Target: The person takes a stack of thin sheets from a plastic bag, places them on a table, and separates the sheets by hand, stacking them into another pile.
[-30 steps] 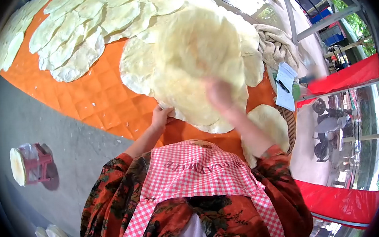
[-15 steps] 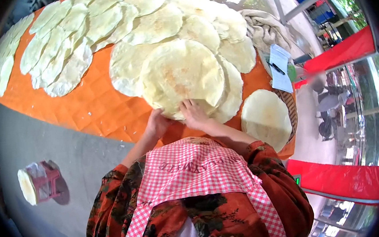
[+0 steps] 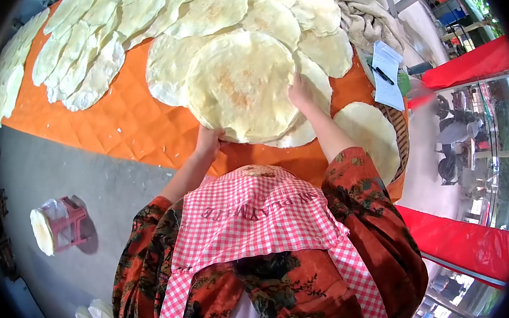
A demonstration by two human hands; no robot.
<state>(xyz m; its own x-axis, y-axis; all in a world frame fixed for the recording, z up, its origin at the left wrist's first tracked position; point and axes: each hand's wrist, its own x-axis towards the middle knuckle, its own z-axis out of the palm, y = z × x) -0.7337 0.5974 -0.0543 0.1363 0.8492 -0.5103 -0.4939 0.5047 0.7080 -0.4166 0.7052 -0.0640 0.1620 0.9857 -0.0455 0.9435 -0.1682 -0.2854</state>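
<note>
Flatbread (image 3: 242,88), one: left hand (image 3: 210,141), closed, grips near edge; right hand (image 3: 301,92), closed, grips right edge. Paper (image 3: 388,65): right of both hands.

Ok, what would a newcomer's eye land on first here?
Probably the large pale round with browned patches, front and centre, with the left hand at its near edge and the right hand at its right edge. Next, the overlapping rounds across the far side of the bright orange cover, and the checked apron below.
</note>
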